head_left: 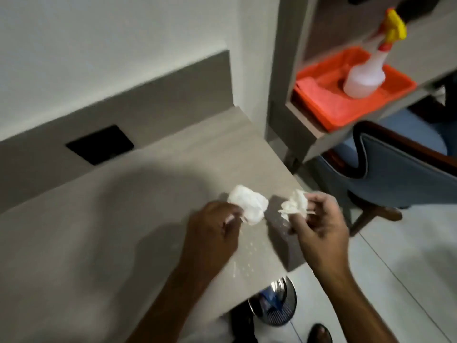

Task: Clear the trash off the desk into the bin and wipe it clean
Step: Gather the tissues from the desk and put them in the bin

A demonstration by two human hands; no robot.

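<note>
Over the right end of the pale wooden desk (99, 231), my left hand (212, 233) pinches a crumpled white paper ball (249, 204). My right hand (321, 224), near the desk's right edge, grips a second crumpled white paper wad (294, 205). Small white crumbs (244, 256) are scattered on the desk surface near its front right corner. Below that corner, on the floor, stands a wire mesh bin (279, 305) with something blue inside; the desk hides part of it.
An orange tray (329, 115) on a shelf at the upper right holds a folded orange cloth (319, 95) and a white spray bottle (366, 75) with a yellow trigger. A blue upholstered chair (395, 179) stands right of the desk. A black socket plate (100, 144) sits in the desk's back panel.
</note>
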